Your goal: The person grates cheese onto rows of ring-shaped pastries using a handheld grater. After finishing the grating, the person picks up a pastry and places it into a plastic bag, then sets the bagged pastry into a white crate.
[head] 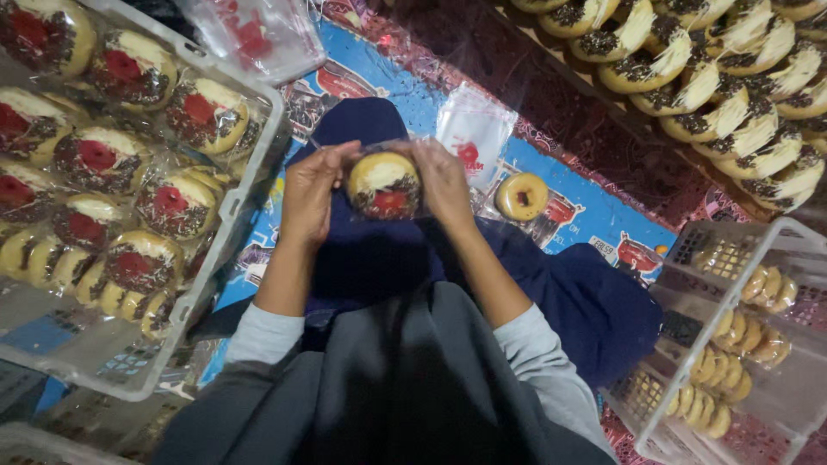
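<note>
A round glazed doughnut in a clear plastic bag (pixel 384 184), with a red mark on the bag's front, is held up over my lap. My left hand (pixel 312 193) pinches the bag's left side and my right hand (pixel 444 182) pinches its right side. Both hands grip the plastic near its top edge. An empty clear bag with a red mark (pixel 475 131) lies on the blue mat just beyond my right hand. One bare doughnut (pixel 521 195) lies on the mat to the right of it.
A white crate (pixel 250 185) on the left holds several bagged doughnuts. Another white crate (pixel 780 237) at lower right holds stacked bagged ones. Rows of unwrapped topped doughnuts (pixel 715 77) fill the upper right. A stack of empty bags (pixel 258 34) lies at top.
</note>
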